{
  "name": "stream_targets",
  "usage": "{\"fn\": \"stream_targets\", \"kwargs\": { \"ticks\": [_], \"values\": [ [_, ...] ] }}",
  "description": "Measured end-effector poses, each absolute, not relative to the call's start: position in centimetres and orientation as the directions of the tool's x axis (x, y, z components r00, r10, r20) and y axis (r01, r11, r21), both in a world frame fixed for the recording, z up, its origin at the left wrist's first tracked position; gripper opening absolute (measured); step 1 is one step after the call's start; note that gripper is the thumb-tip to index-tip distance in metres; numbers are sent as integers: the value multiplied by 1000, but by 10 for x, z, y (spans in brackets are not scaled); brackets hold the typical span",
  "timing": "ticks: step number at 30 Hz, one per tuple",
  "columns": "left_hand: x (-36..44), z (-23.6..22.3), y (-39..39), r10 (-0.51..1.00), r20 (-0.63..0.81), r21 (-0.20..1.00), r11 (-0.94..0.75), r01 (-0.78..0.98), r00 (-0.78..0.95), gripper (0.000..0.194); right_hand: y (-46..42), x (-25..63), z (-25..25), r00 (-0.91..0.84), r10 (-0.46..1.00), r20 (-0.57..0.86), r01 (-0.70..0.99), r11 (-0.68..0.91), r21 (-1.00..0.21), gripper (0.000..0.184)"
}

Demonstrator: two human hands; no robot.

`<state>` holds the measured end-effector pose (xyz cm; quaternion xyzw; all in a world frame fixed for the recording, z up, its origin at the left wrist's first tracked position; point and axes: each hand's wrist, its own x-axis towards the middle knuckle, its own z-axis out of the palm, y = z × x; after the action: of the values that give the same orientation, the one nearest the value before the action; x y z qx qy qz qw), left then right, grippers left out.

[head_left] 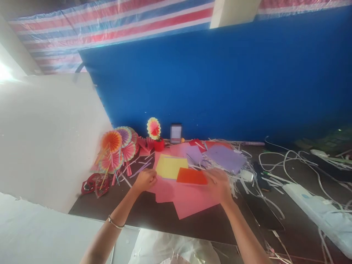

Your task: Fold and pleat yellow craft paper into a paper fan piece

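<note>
Several sheets of pink paper (189, 205) lie on the dark table. On them rests a yellow sheet (170, 167), with a smaller orange paper (191, 176) over its lower right part. My left hand (146, 180) is closed, its fingers curled beside the yellow sheet's left edge; whether anything is between them is hidden. My right hand (220, 184) is slightly blurred, its fingers at the orange paper's right end, seemingly gripping it. Purple paper (227, 157) lies behind my right hand among thin paper strips.
Pleated paper fans (111, 142) stand at the left, near a red pot (158, 145) holding another fan. On the right are a phone (264, 212), a white power strip (316, 212) and tangled cables. A blue panel (220, 84) rises behind the table (154, 216).
</note>
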<state>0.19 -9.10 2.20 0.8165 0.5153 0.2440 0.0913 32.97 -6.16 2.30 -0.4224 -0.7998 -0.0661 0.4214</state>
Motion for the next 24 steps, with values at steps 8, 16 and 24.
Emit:
{"fn": "stream_targets", "kwargs": {
  "ticks": [8, 16, 24],
  "values": [
    [43, 1, -91, 872, -391, 895, 435, -100, 293, 53, -97, 295, -3, -561, 535, 632, 629, 772, -96, 35],
    [50, -34, -83, 984, -121, 966, 147, -213, 131, 57, -97, 280, -26, -510, 650, 563, 678, 707, -202, 27],
    [53, -36, -86, 992, -127, 982, 129, -137, 20, 36, -95, 272, -40, -479, 649, 590, 660, 710, -246, 23]
  ]
}}
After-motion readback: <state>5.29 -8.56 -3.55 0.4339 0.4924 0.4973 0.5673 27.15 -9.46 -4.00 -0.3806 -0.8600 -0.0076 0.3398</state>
